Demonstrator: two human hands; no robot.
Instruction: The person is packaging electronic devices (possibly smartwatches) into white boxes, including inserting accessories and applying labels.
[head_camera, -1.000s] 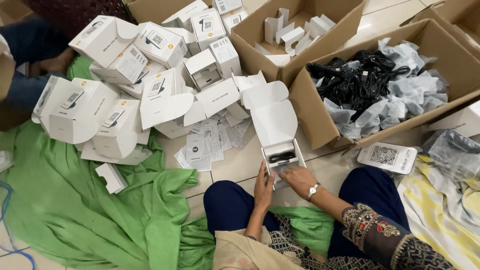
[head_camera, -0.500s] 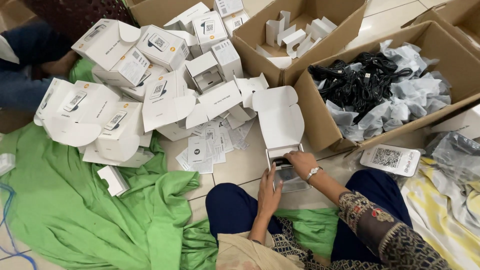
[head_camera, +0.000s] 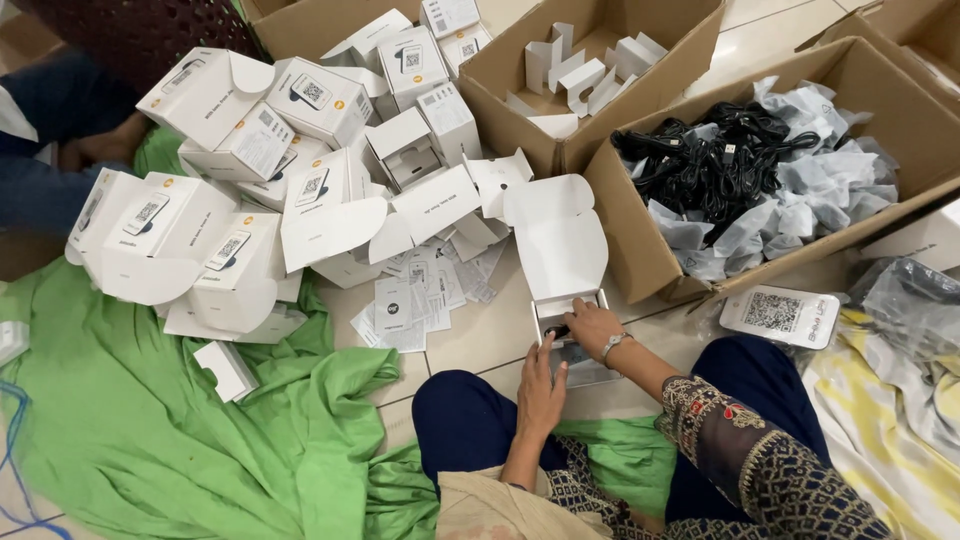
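Pressing into the open white box (head_camera: 560, 262) at centre frame, your right hand (head_camera: 592, 322) grips a black cable (head_camera: 557, 331); your left hand (head_camera: 541, 385) flat-steadies it, and a shove could crumple the flap.

A small white box (head_camera: 560, 270) lies open on the tiled floor, lid flap folded back far, black cable (head_camera: 556, 331) coiled inside.

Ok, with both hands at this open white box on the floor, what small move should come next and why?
Probably press the black cable flat into the open white box. The right hand sits over the tray with the cable poking out beside it, the left hand steadies the near side, and the lid stands open.
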